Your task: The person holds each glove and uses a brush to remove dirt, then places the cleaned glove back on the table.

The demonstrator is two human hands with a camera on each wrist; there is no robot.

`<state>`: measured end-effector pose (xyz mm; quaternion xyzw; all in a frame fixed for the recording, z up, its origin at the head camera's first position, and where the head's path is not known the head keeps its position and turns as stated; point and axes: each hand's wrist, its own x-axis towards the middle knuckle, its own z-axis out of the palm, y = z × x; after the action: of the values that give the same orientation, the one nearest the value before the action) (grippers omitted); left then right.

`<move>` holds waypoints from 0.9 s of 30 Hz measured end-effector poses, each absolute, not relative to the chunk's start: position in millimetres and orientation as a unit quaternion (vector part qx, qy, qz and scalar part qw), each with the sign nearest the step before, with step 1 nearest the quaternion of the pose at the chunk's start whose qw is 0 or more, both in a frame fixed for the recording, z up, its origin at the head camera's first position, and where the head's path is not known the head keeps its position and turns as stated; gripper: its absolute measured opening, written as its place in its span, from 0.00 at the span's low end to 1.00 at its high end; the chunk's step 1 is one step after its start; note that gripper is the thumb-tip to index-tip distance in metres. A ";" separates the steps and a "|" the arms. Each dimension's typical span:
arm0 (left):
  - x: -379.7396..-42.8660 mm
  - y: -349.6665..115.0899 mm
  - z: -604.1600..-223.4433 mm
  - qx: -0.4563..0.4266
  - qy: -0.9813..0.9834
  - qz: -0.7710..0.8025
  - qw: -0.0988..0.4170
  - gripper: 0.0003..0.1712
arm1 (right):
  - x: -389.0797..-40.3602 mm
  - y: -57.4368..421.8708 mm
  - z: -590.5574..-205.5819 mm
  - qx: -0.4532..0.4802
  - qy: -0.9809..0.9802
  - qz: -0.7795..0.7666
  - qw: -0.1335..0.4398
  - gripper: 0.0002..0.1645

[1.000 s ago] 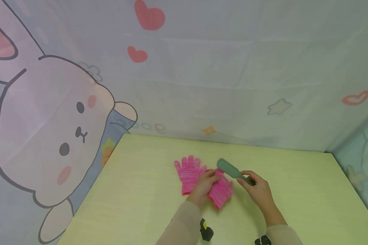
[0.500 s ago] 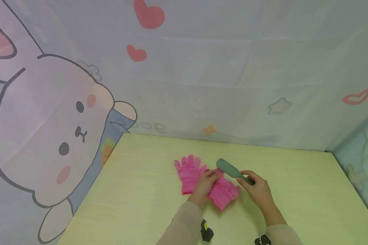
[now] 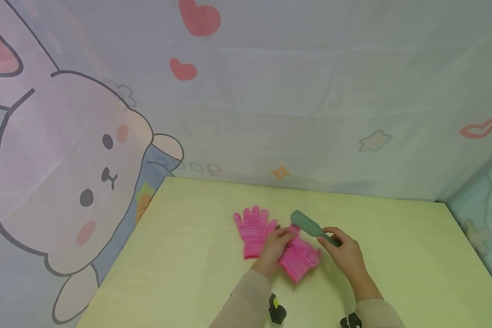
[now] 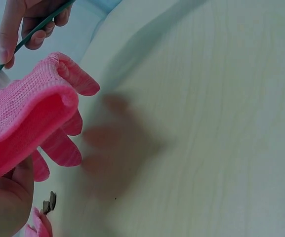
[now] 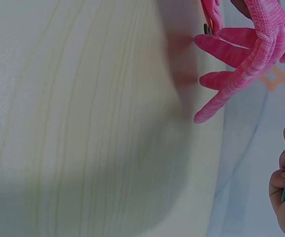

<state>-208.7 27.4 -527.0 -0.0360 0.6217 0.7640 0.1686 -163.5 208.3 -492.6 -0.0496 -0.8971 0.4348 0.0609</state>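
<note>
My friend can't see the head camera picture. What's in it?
A person's left hand holds a pink glove while the right hand holds a green brush close to it. Another pink glove lies on the yellow table, and a cartoon bunny is on the backdrop.

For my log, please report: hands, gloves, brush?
Left hand holds one glove above the table. Right hand grips brush. Other glove lies on table, partly behind left hand.

Lettering: one line of faint print on the cloth. Location: directly behind the far edge of the worktop, near its far left corner. Legibility: partial. The last characters resemble "o" and "g"; the preceding characters are too faint to read, and the full word cannot be determined.
</note>
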 end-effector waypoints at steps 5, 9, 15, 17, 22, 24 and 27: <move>-207.5 27.1 -526.7 -0.053 0.632 0.755 0.167 0.21 | -163.7 208.5 -492.2 -0.053 -0.899 0.429 0.063 0.24; -206.5 27.1 -525.4 -0.064 0.630 0.755 0.171 0.20 | -163.6 208.4 -491.8 -0.054 -0.899 0.429 0.063 0.25; -206.3 27.2 -524.3 -0.067 0.626 0.756 0.180 0.20 | -164.0 208.4 -492.1 -0.057 -0.900 0.428 0.063 0.25; -206.0 27.0 -524.1 -0.068 0.626 0.755 0.182 0.20 | -164.6 208.3 -492.3 -0.058 -0.900 0.427 0.064 0.25; -205.4 26.3 -524.5 -0.073 0.624 0.755 0.189 0.22 | -164.2 208.2 -491.5 -0.059 -0.902 0.423 0.063 0.25; -205.4 26.1 -525.1 -0.075 0.622 0.756 0.190 0.22 | -164.4 208.0 -491.7 -0.060 -0.902 0.423 0.063 0.24; -205.8 26.0 -525.5 -0.077 0.620 0.757 0.191 0.23 | -164.5 207.6 -491.9 -0.061 -0.902 0.422 0.062 0.24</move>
<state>-205.8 26.0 -525.5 -0.0766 0.6199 0.7571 0.1913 -164.5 207.6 -491.9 -0.0606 -0.9025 0.4219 0.0618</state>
